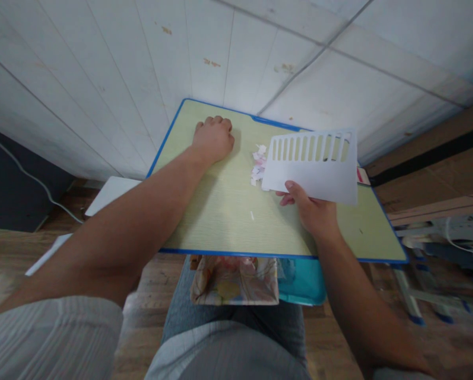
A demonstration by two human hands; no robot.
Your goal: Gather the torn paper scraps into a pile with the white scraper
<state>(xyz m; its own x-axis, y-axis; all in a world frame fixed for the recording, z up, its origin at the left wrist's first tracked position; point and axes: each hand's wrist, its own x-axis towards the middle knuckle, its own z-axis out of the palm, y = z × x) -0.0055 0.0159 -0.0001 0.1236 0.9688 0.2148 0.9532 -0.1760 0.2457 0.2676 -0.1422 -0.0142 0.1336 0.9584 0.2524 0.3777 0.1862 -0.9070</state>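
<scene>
My right hand [313,208] grips the lower edge of a white sheet of paper [311,179], thumb on top and fingers beneath. A row of several long rounded slots is cut along the sheet's far side. Left of the sheet, partly under it, lies a small heap of paper scraps [259,164] in white and pale pink. My left hand [214,138] rests on the far left of the pale green tabletop [228,221], its fingers curled in. Whatever may be inside them is hidden.
Under the tabletop sit a patterned fabric-like box [236,290] and a turquoise tray [303,282], above my lap. A white panelled wall [204,53] stands behind the blue-edged table. At right are cardboard boxes [437,163]. A tiny white sliver [252,215] lies near the front.
</scene>
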